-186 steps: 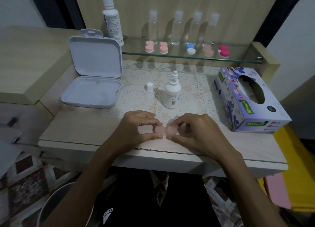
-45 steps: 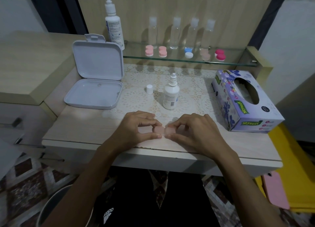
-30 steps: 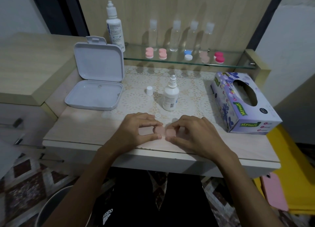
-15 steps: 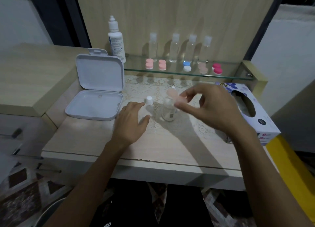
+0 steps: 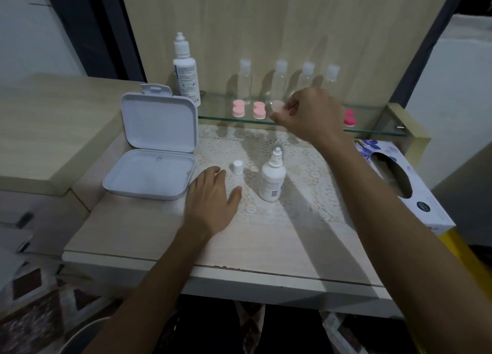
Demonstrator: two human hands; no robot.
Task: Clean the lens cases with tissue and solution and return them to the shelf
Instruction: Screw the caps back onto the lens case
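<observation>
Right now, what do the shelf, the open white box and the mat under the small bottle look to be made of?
Shelf: clear glass, glossy; the edge shows greenish and the table is seen through it.
Open white box: likely moulded plastic, matt, with rounded corners and a hinged lid.
Mat: looks like lace or a lace-pattern sheet, white with an openwork pattern; cloth or vinyl cannot be told.

1. We have a single view, from a camera worn on our head.
2. It looks forward and steeply down across the worktop [image 5: 266,236], from its near edge to the glass shelf [image 5: 372,122] at the far edge.
3. It sits close, at arm's reach.
</observation>
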